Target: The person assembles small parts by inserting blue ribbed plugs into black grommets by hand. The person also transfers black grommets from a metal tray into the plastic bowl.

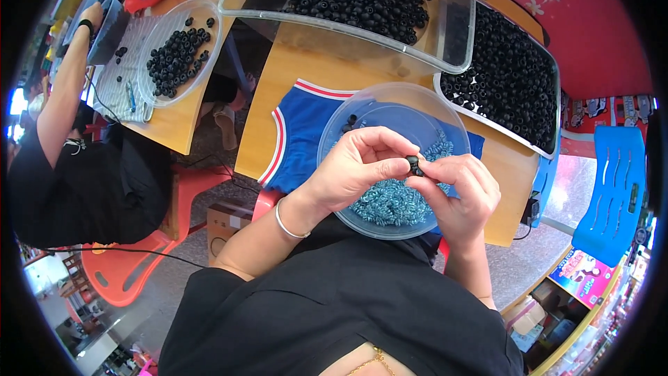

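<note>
Over a round clear plastic bowl (334, 139), both my hands come together at a small black round piece (415, 165), which looks like a bead. My left hand (358, 167) pinches it between thumb and forefinger from one side. From the other side, my right hand (459, 188) has its thumb and fingertips closed on it. Beneath the hands the bowl holds a heap of tiny bluish metallic pieces (393, 203), too small to tell their exact kind. A few black round pieces (349, 124) lie at the bowl's left inside edge.
A blue garment (306, 132) with striped trim lies under the bowl. Beyond stand a clear bin (292, 15) and a white-rimmed tray (497, 124), both full of black pieces. At left, a co-worker's arm (61, 97) reaches into a blue container near a clear lid (146, 73) of black pieces.
</note>
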`<state>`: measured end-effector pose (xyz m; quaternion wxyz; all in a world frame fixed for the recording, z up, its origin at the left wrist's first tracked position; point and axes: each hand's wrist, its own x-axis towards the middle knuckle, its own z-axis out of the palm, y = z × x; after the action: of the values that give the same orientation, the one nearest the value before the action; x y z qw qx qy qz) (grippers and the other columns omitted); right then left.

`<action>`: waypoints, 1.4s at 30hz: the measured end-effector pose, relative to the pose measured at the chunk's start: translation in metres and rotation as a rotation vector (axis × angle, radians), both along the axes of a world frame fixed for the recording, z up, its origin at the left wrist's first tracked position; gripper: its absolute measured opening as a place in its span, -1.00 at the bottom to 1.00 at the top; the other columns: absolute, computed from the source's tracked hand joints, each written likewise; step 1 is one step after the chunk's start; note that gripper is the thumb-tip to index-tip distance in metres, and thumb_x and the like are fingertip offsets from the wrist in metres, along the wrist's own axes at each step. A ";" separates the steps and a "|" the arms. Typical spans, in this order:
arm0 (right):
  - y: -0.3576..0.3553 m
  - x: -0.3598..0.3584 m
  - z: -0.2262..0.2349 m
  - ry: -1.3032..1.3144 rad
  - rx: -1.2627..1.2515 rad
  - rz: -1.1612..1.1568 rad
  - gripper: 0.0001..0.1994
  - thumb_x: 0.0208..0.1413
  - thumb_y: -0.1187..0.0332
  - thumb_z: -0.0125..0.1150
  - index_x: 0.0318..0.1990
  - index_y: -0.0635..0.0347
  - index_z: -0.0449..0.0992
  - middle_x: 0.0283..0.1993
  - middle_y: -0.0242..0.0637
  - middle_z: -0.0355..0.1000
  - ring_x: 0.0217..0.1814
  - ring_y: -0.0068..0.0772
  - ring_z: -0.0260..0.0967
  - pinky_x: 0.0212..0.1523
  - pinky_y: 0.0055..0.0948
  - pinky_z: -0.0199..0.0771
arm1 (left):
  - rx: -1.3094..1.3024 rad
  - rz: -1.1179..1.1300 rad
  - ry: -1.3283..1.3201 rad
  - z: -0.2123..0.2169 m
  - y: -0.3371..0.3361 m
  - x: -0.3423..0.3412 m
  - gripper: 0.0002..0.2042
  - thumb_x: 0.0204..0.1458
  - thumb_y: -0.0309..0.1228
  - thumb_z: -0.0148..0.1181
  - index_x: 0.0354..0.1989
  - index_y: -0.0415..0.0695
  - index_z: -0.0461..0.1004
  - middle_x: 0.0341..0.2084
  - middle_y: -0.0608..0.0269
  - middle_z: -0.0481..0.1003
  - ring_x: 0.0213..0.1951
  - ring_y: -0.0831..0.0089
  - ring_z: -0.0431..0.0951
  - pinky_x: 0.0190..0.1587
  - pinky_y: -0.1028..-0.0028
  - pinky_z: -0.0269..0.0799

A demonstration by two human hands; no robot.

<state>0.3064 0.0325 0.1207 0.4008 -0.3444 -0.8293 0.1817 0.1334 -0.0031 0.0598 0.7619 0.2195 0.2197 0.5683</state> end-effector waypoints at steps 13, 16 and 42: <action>-0.002 -0.004 0.002 -0.012 0.044 0.001 -0.75 -0.31 0.36 0.58 -0.47 0.18 0.58 -0.54 -0.36 0.49 -0.50 -0.40 0.48 -0.48 -0.48 0.43 | 0.121 0.026 0.042 -0.002 0.001 -0.002 -0.80 0.07 -0.59 0.29 -0.11 -0.26 0.54 -0.26 0.21 0.59 -0.20 0.54 0.59 -0.08 0.54 0.53; -0.002 -0.004 0.002 -0.004 0.039 0.007 -0.74 -0.32 0.36 0.58 -0.47 0.18 0.59 -0.54 -0.36 0.49 -0.50 -0.40 0.49 -0.48 -0.48 0.43 | 0.129 0.018 0.053 -0.003 0.000 -0.003 -0.82 0.10 -0.56 0.27 -0.12 -0.26 0.55 -0.26 0.22 0.59 -0.21 0.54 0.59 -0.08 0.54 0.53; 0.004 -0.003 -0.006 -0.007 -0.311 0.245 -0.64 -0.26 0.22 0.55 -0.27 0.13 0.61 -0.61 -0.44 0.38 -0.57 -0.50 0.36 -0.50 -0.50 0.33 | -0.008 -0.234 0.039 0.011 0.010 -0.023 -0.36 -0.02 -0.52 0.40 0.21 -0.24 0.17 -0.42 0.26 0.53 -0.37 0.59 0.56 -0.25 0.61 0.51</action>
<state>0.3038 0.0367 0.1151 0.3145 -0.2992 -0.8284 0.3539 0.1106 0.0072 0.0706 0.8195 0.2517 0.2094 0.4703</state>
